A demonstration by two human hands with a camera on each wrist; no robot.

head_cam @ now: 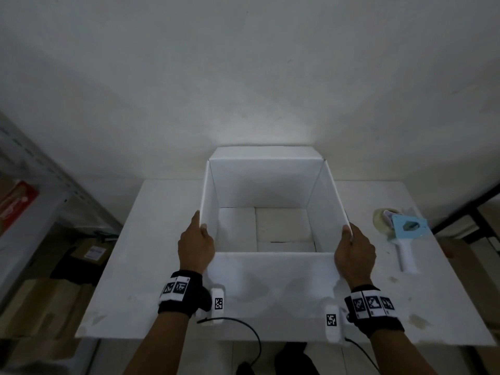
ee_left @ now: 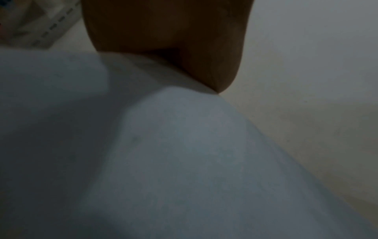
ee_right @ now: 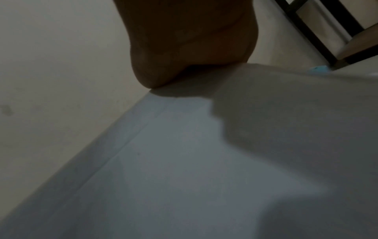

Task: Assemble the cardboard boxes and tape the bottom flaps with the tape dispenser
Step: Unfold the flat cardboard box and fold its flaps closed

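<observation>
White wall behind, white surface (head_cam: 151, 239) in front of me, metal shelving (head_cam: 40, 169) off to my left. My left hand (head_cam: 196, 246) and right hand (head_cam: 354, 251) each grip a side wall of the open box (head_cam: 266, 185), fingers curled over its near corners to keep it square and steady. Its bottom flaps lie folded shut inside. My tape dispenser (head_cam: 403, 234) lies just right of the box.
</observation>
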